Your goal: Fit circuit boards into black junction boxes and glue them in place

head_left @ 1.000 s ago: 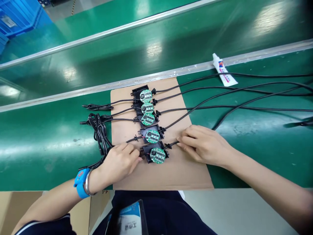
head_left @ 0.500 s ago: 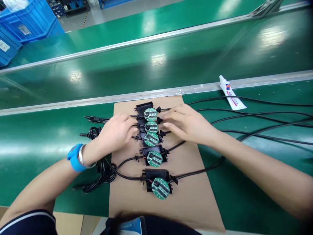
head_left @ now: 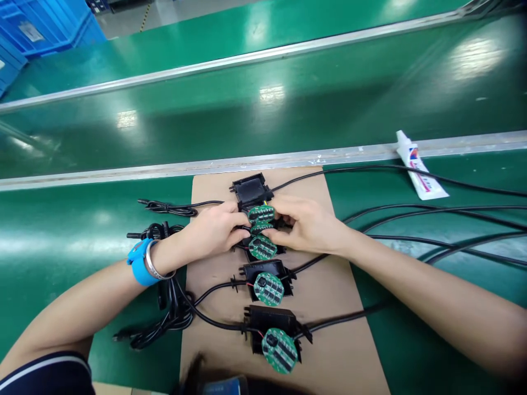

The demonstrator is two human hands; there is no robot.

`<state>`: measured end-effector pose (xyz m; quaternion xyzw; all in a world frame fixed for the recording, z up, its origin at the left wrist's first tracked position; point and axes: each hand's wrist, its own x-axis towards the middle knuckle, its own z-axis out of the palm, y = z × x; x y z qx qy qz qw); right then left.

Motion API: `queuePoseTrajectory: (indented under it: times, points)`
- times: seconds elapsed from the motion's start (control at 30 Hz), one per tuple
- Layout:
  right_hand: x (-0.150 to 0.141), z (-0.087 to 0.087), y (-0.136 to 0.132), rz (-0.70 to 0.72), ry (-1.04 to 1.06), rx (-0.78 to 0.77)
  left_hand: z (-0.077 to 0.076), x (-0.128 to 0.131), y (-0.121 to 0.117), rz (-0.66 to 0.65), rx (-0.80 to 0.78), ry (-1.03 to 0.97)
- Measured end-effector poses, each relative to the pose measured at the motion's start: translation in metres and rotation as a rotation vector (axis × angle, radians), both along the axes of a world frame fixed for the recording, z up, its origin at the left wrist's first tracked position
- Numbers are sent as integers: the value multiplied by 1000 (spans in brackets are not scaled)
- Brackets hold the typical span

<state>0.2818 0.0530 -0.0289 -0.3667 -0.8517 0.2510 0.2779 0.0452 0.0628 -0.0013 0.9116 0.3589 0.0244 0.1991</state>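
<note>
Black plastic cases with round green circuit boards lie in a column on a cardboard sheet (head_left: 337, 307). My left hand (head_left: 220, 230) pinches the left end of the second case from the top, and my right hand (head_left: 302, 222) closes on its right end; the fingers mostly hide this case. Between my fingertips show its circuit board (head_left: 262, 228) and, just above, the tilted circuit board (head_left: 262, 214) of the top case (head_left: 249, 189). Below them are another circuit board (head_left: 262, 248), a fourth case with its board (head_left: 268, 289) and the nearest case with its board (head_left: 280, 351).
Bundled black cables (head_left: 177, 315) lie left of the cardboard. Long black cables (head_left: 411, 208) run off to the right. A white tube (head_left: 422, 173) rests by the metal rail (head_left: 354, 152). Blue crates (head_left: 45, 27) stand at the far left.
Both hands have left the nearest case and its cable, moved up the column and closed at the second case. The top board has shifted down off its case, and the view has tilted.
</note>
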Motion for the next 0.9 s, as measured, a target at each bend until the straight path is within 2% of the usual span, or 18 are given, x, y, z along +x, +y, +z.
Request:
queuePoseTrajectory:
  times: [0.1,0.2,0.27,0.37,0.43,0.57,0.7,0.73,0.8,0.87,0.9]
  points:
    - [6,8,0,32,-32,-2,1,1,-1,-8,-9,9]
    - [11,22,12,-38,-27,93,2,1,-1,2,-16,-2]
    - [9,27,23,-19,-71,149,3,1,-2,9,-10,-4]
    - [1,24,33,188,-160,100,2,1,-3,1,2,-1]
    - [-3,17,31,251,-159,98,-1,1,-2,-19,-5,-9]
    - [-2,11,20,229,-160,224,-3,1,0,-47,-41,-22]
    - [4,14,30,181,-87,116,11,-1,5,-85,-109,-34]
    - [4,15,37,158,-59,76,16,-2,7,-58,-124,-48]
    - [4,14,53,142,-15,12,23,-4,15,93,-84,-80]
    - [3,11,68,162,18,-43,23,-6,26,266,58,-89]
    - [2,8,73,164,34,-64,20,-8,32,299,118,-72]
